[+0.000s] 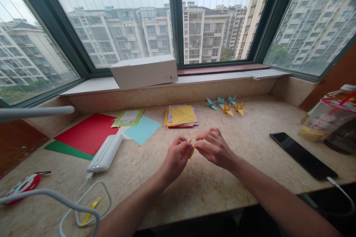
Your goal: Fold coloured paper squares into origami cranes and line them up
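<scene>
Both hands meet over the counter around a small yellow folded paper crane, partly hidden by the fingers. My left hand pinches its body between thumb and fingers. From the other side, the thumb and index finger of my right hand close on a point of the same paper, its other fingers raised. Beyond the hands lies a stack of square origami paper, a yellow sheet on top. Right of the stack stand three blue paper cranes and two yellow paper cranes.
On the left lie red paper, light-blue paper, a green packet, a white power bank with a cable, and a red-and-white object. A phone and plastic cup are at right; a white box sits on the sill.
</scene>
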Demonstrator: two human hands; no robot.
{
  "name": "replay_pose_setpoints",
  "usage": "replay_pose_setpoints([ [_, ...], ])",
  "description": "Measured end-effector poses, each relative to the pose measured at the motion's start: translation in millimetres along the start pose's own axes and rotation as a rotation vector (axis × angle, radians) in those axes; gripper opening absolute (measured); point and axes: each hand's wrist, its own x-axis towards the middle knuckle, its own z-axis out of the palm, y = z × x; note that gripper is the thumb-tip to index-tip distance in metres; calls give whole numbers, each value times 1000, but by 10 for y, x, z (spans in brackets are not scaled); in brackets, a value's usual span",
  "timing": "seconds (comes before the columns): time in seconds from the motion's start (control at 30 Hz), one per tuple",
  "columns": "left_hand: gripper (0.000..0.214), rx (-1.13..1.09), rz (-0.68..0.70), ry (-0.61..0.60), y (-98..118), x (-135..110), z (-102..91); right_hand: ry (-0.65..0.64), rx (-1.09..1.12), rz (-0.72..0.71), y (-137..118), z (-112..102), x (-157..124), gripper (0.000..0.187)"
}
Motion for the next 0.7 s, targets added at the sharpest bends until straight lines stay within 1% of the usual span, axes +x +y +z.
replay_pose_setpoints([
  [0.17, 16, 18, 29, 54, 16, 2, 2, 34, 11, 8, -10, 41, 0, 9],
  [0.27, 16, 48, 39, 84, 1, 5, 4, 57, 47, 39, -24, 71, -7, 9],
  [0.47, 17, 48, 81, 107, -35, -2, 9, 117, 252, 140, -50, 138, -18, 8],
  [0.57, 18, 20, 95, 121, -34, -6, 7, 126, 443, 286, -79, 159, -5, 3],
  [0.7, 16, 0, 114, 149, -26, -7, -2, 76, 729, 568, -128, 163, 26, 7],
])
